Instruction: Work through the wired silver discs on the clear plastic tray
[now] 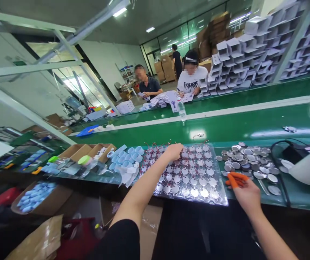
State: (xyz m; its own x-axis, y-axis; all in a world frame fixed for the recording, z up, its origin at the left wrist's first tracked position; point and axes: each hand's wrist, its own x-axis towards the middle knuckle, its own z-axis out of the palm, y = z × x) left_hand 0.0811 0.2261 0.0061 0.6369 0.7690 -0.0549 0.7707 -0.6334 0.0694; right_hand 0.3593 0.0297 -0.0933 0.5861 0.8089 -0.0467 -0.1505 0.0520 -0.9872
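Rows of round metal discs [195, 193] filled a clear tray [219, 177], with thin red wires [160, 146] along its far edge. A loose heap of discs [243, 157] lay just beside its right edge.

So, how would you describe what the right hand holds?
Along the green conveyor belt, find the clear tray of metal discs. At its right edge, the right hand grips an orange-handled tool, the only orange thing by the loose silver discs.
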